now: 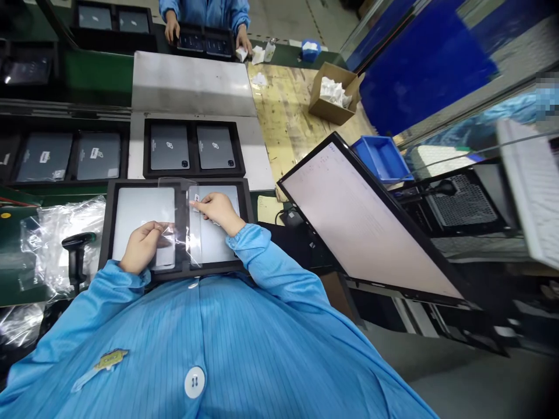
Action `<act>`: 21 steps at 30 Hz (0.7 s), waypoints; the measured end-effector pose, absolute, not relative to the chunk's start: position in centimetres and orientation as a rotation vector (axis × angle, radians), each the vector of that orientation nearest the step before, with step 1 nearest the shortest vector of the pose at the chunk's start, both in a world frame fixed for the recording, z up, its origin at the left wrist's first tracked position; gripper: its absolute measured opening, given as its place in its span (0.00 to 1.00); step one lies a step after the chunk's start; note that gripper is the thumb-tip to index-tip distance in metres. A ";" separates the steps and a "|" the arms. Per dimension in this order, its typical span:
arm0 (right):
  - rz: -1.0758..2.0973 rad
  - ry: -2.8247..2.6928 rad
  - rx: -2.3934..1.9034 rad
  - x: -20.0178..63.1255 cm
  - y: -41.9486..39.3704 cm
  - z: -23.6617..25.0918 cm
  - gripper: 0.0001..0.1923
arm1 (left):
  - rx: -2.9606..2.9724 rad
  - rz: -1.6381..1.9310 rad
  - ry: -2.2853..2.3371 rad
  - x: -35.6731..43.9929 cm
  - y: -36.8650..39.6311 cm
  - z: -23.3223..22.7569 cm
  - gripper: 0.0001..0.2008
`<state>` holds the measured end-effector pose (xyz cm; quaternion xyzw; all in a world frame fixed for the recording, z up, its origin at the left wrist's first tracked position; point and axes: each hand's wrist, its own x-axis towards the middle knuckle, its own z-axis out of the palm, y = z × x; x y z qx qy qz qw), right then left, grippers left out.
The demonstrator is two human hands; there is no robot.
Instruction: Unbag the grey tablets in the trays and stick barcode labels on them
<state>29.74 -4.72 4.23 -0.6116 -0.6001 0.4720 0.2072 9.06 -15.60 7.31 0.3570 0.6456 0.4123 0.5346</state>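
- Peeling or holding a clear film [180, 224], both hands work over a black tray [105, 227] that carries two tablets side by side.
- Film stands over the gap between the tablets, its long axis running near to far; its far edge rises above the tray's far rim.
- Left hand [142, 247] pinches the film's near-left part, fingers closed on it, over the left tablet [142, 209].
- Right hand [218, 210] lies on the right tablet [213, 241], fingers narrow and pointing left at a small label [197, 198] near the film's far-right edge; whether it grips the film I cannot tell.
- Film thus lies between the hands, left of the right hand and nearer it at the top.
- Farther off on the worktop [187, 81] sits a second tray [192, 148] with two tablets.
- Scanner [77, 256] stands left; a tilted monitor [367, 221] is right.
- Another person's hands [172, 28] rest at a far tray.
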 end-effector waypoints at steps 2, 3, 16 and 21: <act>1.164 -1.762 -1.762 29.1 -4.7 4.8 0.24 | 0.854 0.964 1.537 8.9 -15.6 7.2 0.16; 1.084 -1.802 -1.796 28.9 -4.7 5.0 0.22 | 0.854 0.962 1.532 8.8 -15.5 7.1 0.16; 1.215 -1.460 -1.719 29.8 -5.1 3.4 0.04 | 0.758 0.969 1.495 8.0 -15.3 5.8 0.15; 1.331 -1.066 -1.544 30.3 -5.9 2.7 0.02 | 0.796 1.091 1.456 7.8 -15.5 6.0 0.11</act>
